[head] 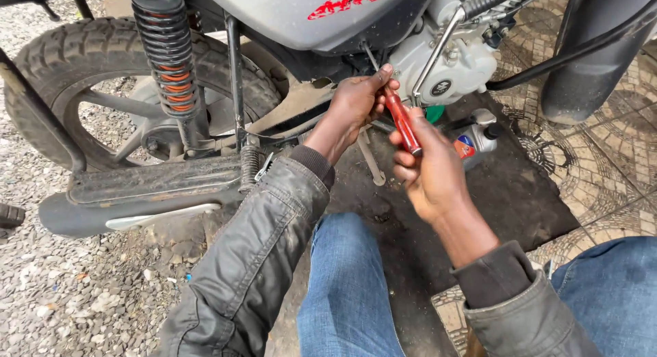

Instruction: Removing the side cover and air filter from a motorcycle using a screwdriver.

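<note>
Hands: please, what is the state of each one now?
Left hand: closed, fingertips pinching the screwdriver's metal shaft.
Right hand: closed around its red handle.

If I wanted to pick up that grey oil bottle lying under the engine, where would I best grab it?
Probably around its grey body, from above and the open paved side. The oil bottle lies on the dark mat, its black cap pointing right, engine just above. The right hand with the red-handled screwdriver crowds its left end.

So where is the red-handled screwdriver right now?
In the head view, centre frame: the red-handled screwdriver is gripped by the right hand and steadied by the left hand, tip towards the motorcycle engine.
</note>
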